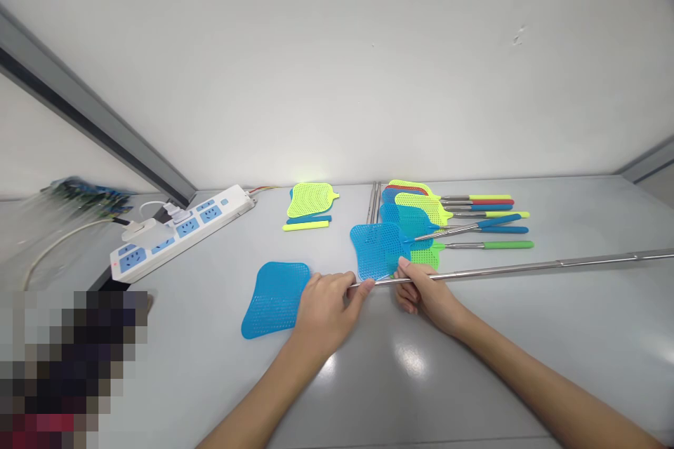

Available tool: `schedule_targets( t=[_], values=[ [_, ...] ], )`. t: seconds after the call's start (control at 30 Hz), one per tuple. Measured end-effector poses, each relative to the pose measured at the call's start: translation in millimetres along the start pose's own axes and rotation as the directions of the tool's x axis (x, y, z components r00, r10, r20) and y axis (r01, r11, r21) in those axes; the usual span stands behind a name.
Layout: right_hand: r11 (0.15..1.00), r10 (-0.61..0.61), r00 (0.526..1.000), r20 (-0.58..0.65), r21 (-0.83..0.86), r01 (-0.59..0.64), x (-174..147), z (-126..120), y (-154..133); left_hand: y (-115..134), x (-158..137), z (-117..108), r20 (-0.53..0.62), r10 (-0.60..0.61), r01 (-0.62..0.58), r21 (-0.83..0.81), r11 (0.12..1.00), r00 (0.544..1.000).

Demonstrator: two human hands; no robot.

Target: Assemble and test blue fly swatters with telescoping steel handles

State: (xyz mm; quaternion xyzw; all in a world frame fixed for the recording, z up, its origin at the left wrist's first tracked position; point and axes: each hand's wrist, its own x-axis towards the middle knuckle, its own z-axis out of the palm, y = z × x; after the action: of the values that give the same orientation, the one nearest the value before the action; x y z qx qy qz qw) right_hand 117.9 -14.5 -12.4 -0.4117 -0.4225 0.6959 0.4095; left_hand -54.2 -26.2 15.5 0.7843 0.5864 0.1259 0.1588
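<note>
My left hand [329, 309] is closed round the neck of a blue fly swatter head [276, 298], whose perforated paddle lies to its left. From that grip a long, extended telescopic metal rod [505, 269] runs right and leaves the view. My right hand [424, 295] pinches the rod between thumb and curled fingers, close to the left hand. Where the rod meets the paddle is hidden by my left hand. Just behind my hands lies a pile of fly swatters with a blue one [376, 250] on top and a green one [508, 245] in front.
At the back, a yellow swatter head [312, 200] lies over a blue one, with a blue sleeve [309, 219] and a yellow sleeve [305, 226] before it. Several metal rods [373, 203] lie beside the pile. A power strip [184, 231] with plugs sits left, near clear plastic wrapping [63, 238].
</note>
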Motion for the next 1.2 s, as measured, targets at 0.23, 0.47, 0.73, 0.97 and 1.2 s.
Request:
schedule_targets(
  t=[0.23, 0.47, 0.73, 0.97, 1.2],
  values=[
    [0.999, -0.008, 1.000, 0.004, 0.049, 0.008, 0.5, -0.6, 0.6, 1.8, -1.3, -1.0, 0.040, -0.004, 0.004, 0.010, 1.000, 0.999],
    [0.997, 0.017, 1.000, -0.017, 0.077, -0.016, 1.2, -2.9, -0.2, 1.8, -2.9, -1.7, 0.079, 0.024, -0.023, -0.016, 1.000, 0.997],
    [0.990, 0.029, 1.000, -0.005, 0.135, -0.028, 0.7, -2.4, -4.4, 2.1, -8.5, -3.8, 0.118, 0.074, -0.072, -0.020, 0.997, 0.990],
    [0.986, 0.028, 1.000, -0.012, 0.165, -0.025, 0.9, -2.2, -4.0, -0.7, -8.5, -3.1, 0.125, 0.081, -0.076, -0.040, 0.996, 0.989],
    [0.984, 0.042, 0.999, 0.005, 0.172, -0.043, 0.8, -1.7, -4.1, -3.9, -5.9, -2.3, 0.184, 0.061, -0.061, -0.006, 0.998, 0.981]
  ],
)
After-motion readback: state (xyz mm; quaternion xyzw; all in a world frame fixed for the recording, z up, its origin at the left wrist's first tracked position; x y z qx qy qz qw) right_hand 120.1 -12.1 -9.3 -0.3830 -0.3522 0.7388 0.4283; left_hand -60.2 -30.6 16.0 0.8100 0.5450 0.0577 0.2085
